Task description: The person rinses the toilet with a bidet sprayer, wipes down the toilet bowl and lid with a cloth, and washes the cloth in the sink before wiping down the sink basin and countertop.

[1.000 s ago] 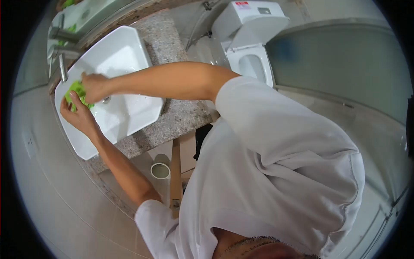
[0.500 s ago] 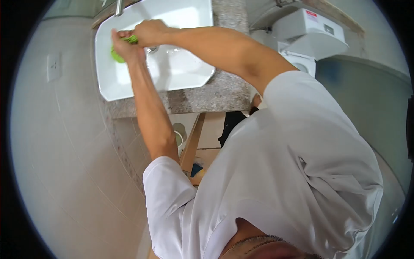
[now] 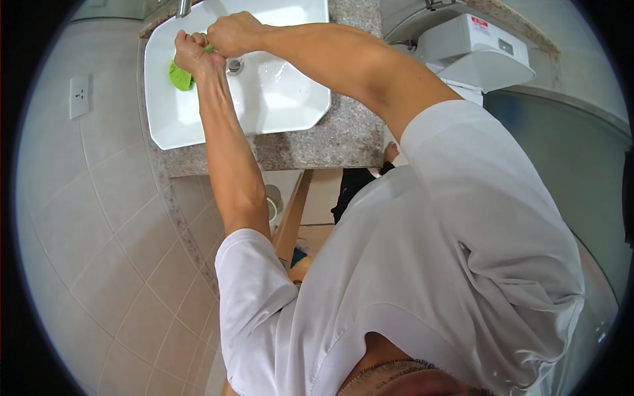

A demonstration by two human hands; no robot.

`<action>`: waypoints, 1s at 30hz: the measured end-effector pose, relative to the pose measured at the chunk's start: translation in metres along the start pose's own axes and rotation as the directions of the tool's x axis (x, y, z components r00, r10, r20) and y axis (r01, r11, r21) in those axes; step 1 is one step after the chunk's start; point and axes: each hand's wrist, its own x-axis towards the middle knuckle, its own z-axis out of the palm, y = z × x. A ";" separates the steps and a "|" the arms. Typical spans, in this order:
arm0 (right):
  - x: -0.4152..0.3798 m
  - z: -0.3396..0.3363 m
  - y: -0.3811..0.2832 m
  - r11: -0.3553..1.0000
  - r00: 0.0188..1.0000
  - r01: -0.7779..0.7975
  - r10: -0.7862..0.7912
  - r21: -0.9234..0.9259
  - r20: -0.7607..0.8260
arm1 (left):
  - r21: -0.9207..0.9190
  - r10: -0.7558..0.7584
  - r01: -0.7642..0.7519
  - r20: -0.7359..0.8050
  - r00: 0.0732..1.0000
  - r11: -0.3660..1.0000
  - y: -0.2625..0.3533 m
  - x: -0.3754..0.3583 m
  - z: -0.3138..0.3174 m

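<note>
Both fists work at a limp, bright-green cloth [image 3: 180,77] over the white, angular ceramic basin [image 3: 290,112] set on the speckled stone worktop [image 3: 330,148]. It looks to me like a squeeze or twist, and the next move calls for a firm hold from both sides. The left hand [image 3: 195,54] is closed around the cloth; the right hand [image 3: 232,34] is curled tight against it, its grip mostly hiding what it has hold of. The cloth looks bunched, its loose end hanging inside the basin's left side.
</note>
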 end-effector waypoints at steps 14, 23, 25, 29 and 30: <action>-0.009 0.004 0.006 0.998 0.996 -0.019 0.025 -0.057 0.091 | -0.022 -0.053 0.052 -0.008 0.999 0.998 -0.009 -0.009 -0.001; -0.054 -0.052 0.017 0.972 0.992 -0.116 0.124 0.202 -0.031 | 0.001 -0.087 0.099 0.498 0.863 0.995 0.003 0.008 -0.032; -0.109 -0.075 0.018 0.991 0.920 -0.015 0.064 0.129 -0.386 | 0.299 -0.051 -0.089 0.431 0.901 0.950 0.007 -0.024 -0.007; -0.222 -0.088 0.012 0.938 0.864 -0.094 0.244 0.335 -0.441 | 0.531 0.226 -0.584 0.591 0.775 0.614 0.003 -0.142 0.055; -0.252 -0.086 0.010 0.852 0.878 -0.149 0.348 0.502 -0.330 | 0.526 0.237 -0.625 0.624 0.745 0.577 -0.008 -0.172 0.069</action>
